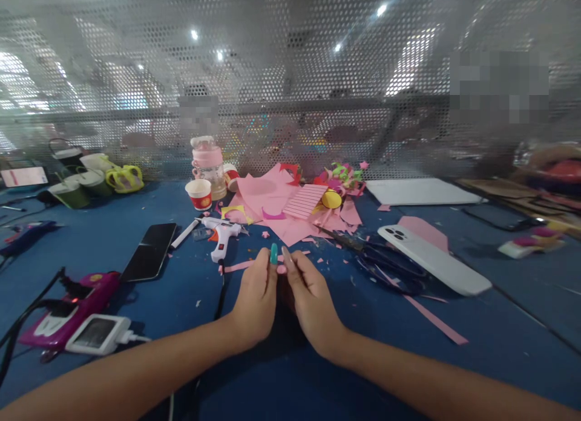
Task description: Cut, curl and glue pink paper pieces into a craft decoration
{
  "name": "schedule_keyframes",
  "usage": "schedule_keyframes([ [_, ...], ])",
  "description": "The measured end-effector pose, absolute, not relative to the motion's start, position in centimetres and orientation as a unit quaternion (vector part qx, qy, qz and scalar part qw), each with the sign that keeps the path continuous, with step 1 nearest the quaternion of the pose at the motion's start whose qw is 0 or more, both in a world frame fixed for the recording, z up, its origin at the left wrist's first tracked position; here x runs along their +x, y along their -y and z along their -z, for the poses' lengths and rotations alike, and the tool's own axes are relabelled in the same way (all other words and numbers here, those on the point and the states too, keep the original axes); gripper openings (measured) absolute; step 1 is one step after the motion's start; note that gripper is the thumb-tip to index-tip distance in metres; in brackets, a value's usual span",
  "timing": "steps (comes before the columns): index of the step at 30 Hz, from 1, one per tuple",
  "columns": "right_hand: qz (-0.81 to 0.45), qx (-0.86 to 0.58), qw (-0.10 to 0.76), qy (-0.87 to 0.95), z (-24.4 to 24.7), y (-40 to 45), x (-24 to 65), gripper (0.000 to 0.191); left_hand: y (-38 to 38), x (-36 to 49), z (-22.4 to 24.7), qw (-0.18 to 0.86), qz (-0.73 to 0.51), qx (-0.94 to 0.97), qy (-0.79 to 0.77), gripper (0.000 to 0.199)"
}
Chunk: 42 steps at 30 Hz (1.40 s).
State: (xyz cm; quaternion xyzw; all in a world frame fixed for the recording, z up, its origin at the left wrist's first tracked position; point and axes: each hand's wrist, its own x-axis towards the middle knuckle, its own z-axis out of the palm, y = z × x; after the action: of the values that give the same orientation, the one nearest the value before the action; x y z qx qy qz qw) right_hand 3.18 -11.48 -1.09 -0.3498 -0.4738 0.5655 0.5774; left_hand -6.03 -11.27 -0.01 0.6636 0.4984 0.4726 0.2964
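Note:
Both hands meet in front of me, a little above the blue table. My left hand (256,291) is closed, thumb and fingers pinching a narrow pink paper strip (238,266) whose loose end sticks out to the left. My right hand (315,300) is closed as well, its thumb and fingertips on the same strip, where a small pink rolled or folded part (282,269) shows between the thumbs. The fingers behind the paper are hidden. Just beyond my left hand lies a white glue gun (222,236). Dark-handled scissors (385,261) rest right of my right hand.
Pink paper sheets (263,194) and scraps are heaped at the back, beside a paper cup (200,194) and a bottle (209,167). A black phone (150,251) and purple power strip (75,309) lie left. A white phone (436,261) lies right. Perforated metal mesh (290,76) stands behind.

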Motion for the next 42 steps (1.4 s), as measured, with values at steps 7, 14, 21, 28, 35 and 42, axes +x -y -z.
schedule_keyframes([
  [7,-0.566,-0.341,0.580,0.476,0.6,11.9,3.1,0.024,11.4,-6.1,0.4,0.260,-0.474,0.662,-0.519,0.016],
  [14,-0.504,-0.374,0.556,0.545,0.5,11.1,3.7,0.025,10.9,-6.2,-0.1,0.255,-0.477,0.681,-0.493,0.020],
  [21,-0.322,-0.374,0.554,0.671,0.7,10.7,4.2,0.021,11.0,-6.1,0.1,0.215,-0.477,0.683,-0.509,0.020],
  [28,-0.281,-0.360,0.572,0.681,0.6,11.1,4.1,0.019,11.2,-6.1,0.4,0.177,-0.479,0.687,-0.517,0.017],
  [35,-0.316,-0.387,0.561,0.660,0.5,11.3,3.7,0.022,11.3,-6.1,0.4,0.168,-0.468,0.707,-0.504,0.017],
  [42,-0.409,-0.386,0.565,0.604,0.4,11.7,3.4,0.024,11.5,-6.2,0.0,0.173,-0.453,0.719,-0.498,0.018],
])
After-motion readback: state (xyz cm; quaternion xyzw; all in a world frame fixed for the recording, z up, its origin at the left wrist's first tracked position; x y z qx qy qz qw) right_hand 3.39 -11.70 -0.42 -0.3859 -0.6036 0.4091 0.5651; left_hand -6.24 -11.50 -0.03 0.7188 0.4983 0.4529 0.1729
